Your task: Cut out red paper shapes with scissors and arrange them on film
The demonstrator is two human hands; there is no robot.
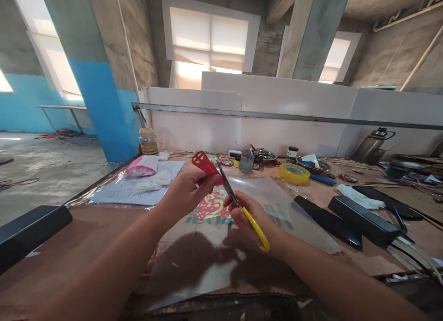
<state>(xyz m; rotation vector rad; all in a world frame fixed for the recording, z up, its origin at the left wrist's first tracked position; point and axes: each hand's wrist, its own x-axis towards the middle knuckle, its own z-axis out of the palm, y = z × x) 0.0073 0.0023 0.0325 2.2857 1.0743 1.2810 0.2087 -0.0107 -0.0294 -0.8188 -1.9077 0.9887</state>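
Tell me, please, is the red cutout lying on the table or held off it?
Held off the table: the left hand pinches the red cutout above it, near the scissors.

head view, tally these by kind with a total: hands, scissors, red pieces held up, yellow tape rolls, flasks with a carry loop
Left hand and right hand: 2
Scissors: 1
Red piece held up: 1
Yellow tape roll: 1
Flask with a carry loop: 1
Total: 6

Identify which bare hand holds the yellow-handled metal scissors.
The right hand holds the yellow-handled metal scissors; the left hand instead pinches the flat red piece between thumb and fingers.
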